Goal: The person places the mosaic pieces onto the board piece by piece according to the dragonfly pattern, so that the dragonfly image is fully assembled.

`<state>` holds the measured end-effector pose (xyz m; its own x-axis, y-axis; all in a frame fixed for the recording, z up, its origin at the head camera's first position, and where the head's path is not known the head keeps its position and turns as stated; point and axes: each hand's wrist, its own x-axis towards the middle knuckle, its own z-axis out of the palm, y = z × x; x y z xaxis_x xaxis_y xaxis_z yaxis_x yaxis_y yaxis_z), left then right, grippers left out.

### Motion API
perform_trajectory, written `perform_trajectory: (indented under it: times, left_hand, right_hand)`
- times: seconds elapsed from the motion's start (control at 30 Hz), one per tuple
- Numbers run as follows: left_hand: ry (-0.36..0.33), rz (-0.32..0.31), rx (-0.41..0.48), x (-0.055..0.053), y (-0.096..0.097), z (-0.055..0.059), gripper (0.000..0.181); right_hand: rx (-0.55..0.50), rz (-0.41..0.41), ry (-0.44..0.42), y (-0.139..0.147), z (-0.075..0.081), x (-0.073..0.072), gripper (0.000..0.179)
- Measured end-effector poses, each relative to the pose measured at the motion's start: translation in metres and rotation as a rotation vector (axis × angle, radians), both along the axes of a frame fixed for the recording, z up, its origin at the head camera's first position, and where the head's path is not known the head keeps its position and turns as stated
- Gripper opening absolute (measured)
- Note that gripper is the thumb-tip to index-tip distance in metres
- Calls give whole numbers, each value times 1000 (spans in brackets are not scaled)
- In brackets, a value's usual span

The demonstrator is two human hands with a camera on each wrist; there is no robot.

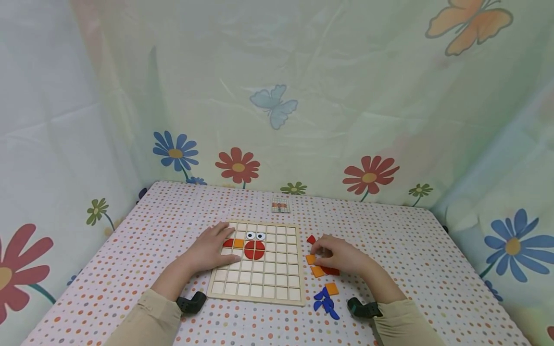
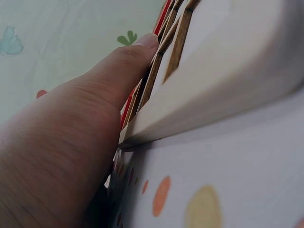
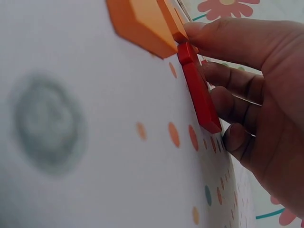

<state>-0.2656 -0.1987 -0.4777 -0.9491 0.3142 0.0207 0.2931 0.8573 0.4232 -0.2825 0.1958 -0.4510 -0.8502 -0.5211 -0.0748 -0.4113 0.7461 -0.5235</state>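
My left hand (image 1: pixel 212 250) rests on the left edge of a wooden grid board (image 1: pixel 255 291), fingers and thumb spread over its cells. In the left wrist view, the thumb (image 2: pixel 116 69) lies along the board's rim (image 2: pixel 190 111). The board holds two googly-eye pieces (image 1: pixel 256 236), a red circle (image 1: pixel 254 250) of quarter pieces, an orange square (image 1: pixel 238 243) and a red piece (image 1: pixel 227 243) partly beside the fingers. My right hand (image 1: pixel 344 255) is bent over loose tiles right of the board. Its thumb is at an orange tile (image 3: pixel 173 21), its fingers behind a red piece (image 3: pixel 199 90); whether it pinches one is hidden.
Another red piece (image 1: pixel 311 239) lies beyond the right hand. Nearer are an orange square (image 1: pixel 331 289) and several blue curved pieces (image 1: pixel 326 303). A small picture card (image 1: pixel 281 205) lies behind the board on the dotted tablecloth (image 1: pixel 368 216). A floral curtain (image 1: pixel 303 144) encloses the table.
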Motion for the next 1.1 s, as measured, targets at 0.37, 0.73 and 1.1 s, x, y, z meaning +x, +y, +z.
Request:
perform_trajectory:
  times: [0.37,0.73,1.1]
  left_hand:
    - [-7,-38,-9,1,-2,4,104]
    - [-5,-74,-20,1,-5,7,109]
    - [0,-71,-18,2,-4,1,110]
  right_hand:
    - [8,-51,-1,-2,-2,0,15]
    - [12,-55,4,-3,1,0,16]
    - [-2,-42,-13,-3,9,1,17]
